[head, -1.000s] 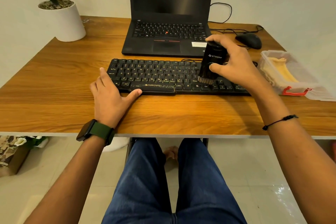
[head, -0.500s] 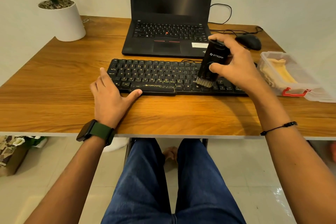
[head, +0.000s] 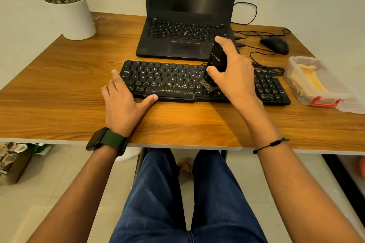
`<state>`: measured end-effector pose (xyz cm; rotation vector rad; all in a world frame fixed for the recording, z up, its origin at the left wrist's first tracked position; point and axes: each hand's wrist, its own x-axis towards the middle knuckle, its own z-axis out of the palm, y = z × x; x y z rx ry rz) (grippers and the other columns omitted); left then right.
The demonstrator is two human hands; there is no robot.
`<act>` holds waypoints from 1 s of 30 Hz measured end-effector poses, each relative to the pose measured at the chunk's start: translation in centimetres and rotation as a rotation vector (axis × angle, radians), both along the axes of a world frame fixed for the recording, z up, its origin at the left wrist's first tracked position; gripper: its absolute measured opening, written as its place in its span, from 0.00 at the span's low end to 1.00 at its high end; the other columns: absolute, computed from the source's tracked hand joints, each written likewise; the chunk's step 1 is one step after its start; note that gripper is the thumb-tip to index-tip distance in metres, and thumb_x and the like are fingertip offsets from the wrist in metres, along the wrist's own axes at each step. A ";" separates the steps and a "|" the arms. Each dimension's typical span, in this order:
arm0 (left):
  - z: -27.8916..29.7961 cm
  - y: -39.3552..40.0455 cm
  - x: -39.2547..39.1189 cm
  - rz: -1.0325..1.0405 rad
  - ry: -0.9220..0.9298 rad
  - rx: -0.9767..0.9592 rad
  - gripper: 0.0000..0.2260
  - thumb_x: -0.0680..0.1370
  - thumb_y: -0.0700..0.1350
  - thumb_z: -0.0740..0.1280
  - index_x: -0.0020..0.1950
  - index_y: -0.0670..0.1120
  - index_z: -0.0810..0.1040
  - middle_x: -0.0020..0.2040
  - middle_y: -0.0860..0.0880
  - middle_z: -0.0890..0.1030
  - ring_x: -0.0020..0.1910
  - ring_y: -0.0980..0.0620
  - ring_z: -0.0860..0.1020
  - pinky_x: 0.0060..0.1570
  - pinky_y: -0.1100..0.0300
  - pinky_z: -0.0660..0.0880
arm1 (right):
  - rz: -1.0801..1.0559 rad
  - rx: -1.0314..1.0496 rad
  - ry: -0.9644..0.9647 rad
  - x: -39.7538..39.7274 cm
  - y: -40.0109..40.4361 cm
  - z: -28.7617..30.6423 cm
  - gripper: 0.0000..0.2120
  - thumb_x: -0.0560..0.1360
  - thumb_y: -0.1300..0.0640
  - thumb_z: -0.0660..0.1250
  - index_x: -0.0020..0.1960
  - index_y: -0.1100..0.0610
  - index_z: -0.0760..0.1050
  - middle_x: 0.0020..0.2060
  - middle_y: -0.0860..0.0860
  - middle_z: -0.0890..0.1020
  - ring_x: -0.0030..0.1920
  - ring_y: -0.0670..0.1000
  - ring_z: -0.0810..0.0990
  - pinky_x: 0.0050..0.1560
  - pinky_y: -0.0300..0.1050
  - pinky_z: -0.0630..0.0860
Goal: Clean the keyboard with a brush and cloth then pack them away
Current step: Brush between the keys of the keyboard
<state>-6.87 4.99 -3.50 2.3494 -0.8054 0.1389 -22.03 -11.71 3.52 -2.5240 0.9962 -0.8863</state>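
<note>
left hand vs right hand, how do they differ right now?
The left hand lies flat at the keyboard's left end, holding nothing; the right hand grips the brush. The left wrist wears a watch, the right a black cord. Both are bare and at the keyboard.

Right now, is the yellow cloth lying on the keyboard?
No, the yellow cloth lies inside the clear plastic box, right of the keyboard.

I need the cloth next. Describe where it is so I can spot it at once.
Start at the wooden desk and go to its right edge, past the keyboard and below the mouse. There sits a clear plastic box with a red latch. The cloth is the pale yellow folded fabric inside it, the only soft thing there.
</note>
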 end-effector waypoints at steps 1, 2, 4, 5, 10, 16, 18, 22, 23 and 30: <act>0.0 0.0 0.0 0.000 0.000 -0.001 0.51 0.67 0.62 0.70 0.75 0.36 0.48 0.70 0.36 0.62 0.69 0.37 0.59 0.67 0.46 0.59 | 0.004 0.001 0.020 -0.1 0.2 0.1 0.30 0.74 0.54 0.67 0.72 0.47 0.59 0.59 0.53 0.78 0.57 0.53 0.78 0.54 0.49 0.76; 0.0 0.0 0.0 0.000 0.001 -0.002 0.51 0.67 0.62 0.70 0.75 0.36 0.48 0.71 0.36 0.62 0.69 0.37 0.59 0.67 0.46 0.59 | 0.007 0.003 0.039 -0.1 0.4 0.3 0.30 0.74 0.54 0.67 0.72 0.47 0.60 0.58 0.53 0.78 0.57 0.53 0.78 0.54 0.49 0.77; 0.0 0.0 0.0 -0.002 0.004 0.000 0.51 0.67 0.62 0.70 0.75 0.36 0.48 0.71 0.36 0.62 0.69 0.37 0.59 0.67 0.47 0.59 | 0.008 -0.001 0.072 -0.3 0.7 0.5 0.29 0.74 0.54 0.67 0.71 0.46 0.60 0.58 0.54 0.78 0.57 0.54 0.78 0.54 0.51 0.77; 0.0 0.0 0.0 -0.001 0.005 0.001 0.51 0.67 0.62 0.70 0.75 0.36 0.47 0.71 0.36 0.62 0.69 0.37 0.59 0.67 0.47 0.59 | 0.008 -0.006 0.083 -0.3 0.8 0.6 0.29 0.74 0.54 0.68 0.71 0.46 0.61 0.58 0.54 0.78 0.57 0.54 0.78 0.53 0.51 0.77; 0.0 0.0 0.0 0.006 0.002 0.007 0.51 0.67 0.63 0.69 0.75 0.36 0.47 0.71 0.36 0.62 0.69 0.37 0.59 0.67 0.46 0.59 | -0.002 0.003 0.116 -0.3 1.0 1.0 0.26 0.73 0.53 0.68 0.68 0.48 0.63 0.55 0.53 0.79 0.54 0.54 0.78 0.49 0.48 0.78; 0.0 0.1 0.0 0.003 -0.006 0.015 0.50 0.68 0.64 0.68 0.75 0.35 0.47 0.70 0.36 0.62 0.68 0.37 0.60 0.67 0.46 0.59 | -0.113 0.030 -0.023 0.7 0.8 1.5 0.26 0.73 0.52 0.68 0.69 0.48 0.64 0.56 0.51 0.79 0.55 0.51 0.78 0.47 0.36 0.67; 0.0 0.1 0.0 0.004 -0.008 0.019 0.50 0.68 0.64 0.68 0.75 0.35 0.47 0.70 0.36 0.63 0.68 0.37 0.60 0.67 0.47 0.60 | -0.132 0.012 -0.041 1.4 1.3 1.2 0.26 0.74 0.52 0.67 0.69 0.49 0.63 0.56 0.51 0.79 0.55 0.52 0.78 0.47 0.36 0.66; 0.1 0.1 0.1 -0.002 -0.001 0.026 0.50 0.68 0.64 0.68 0.75 0.36 0.47 0.70 0.37 0.62 0.68 0.38 0.60 0.67 0.46 0.60 | -0.150 -0.009 -0.053 2.7 2.2 -0.1 0.27 0.74 0.51 0.67 0.70 0.49 0.62 0.55 0.53 0.78 0.54 0.54 0.78 0.47 0.42 0.71; 0.0 0.1 0.1 -0.006 -0.001 0.026 0.50 0.68 0.64 0.68 0.75 0.36 0.47 0.70 0.37 0.62 0.68 0.38 0.60 0.68 0.46 0.61 | -0.152 -0.005 -0.058 2.8 2.4 -0.4 0.27 0.73 0.51 0.67 0.70 0.49 0.61 0.55 0.53 0.78 0.53 0.53 0.77 0.46 0.42 0.70; 0.0 0.1 0.1 -0.016 0.001 0.002 0.49 0.68 0.62 0.69 0.75 0.36 0.48 0.70 0.37 0.63 0.67 0.37 0.61 0.67 0.44 0.62 | -0.095 0.075 -0.122 2.6 2.3 -1.1 0.29 0.71 0.53 0.70 0.69 0.47 0.62 0.58 0.53 0.73 0.50 0.45 0.68 0.46 0.38 0.66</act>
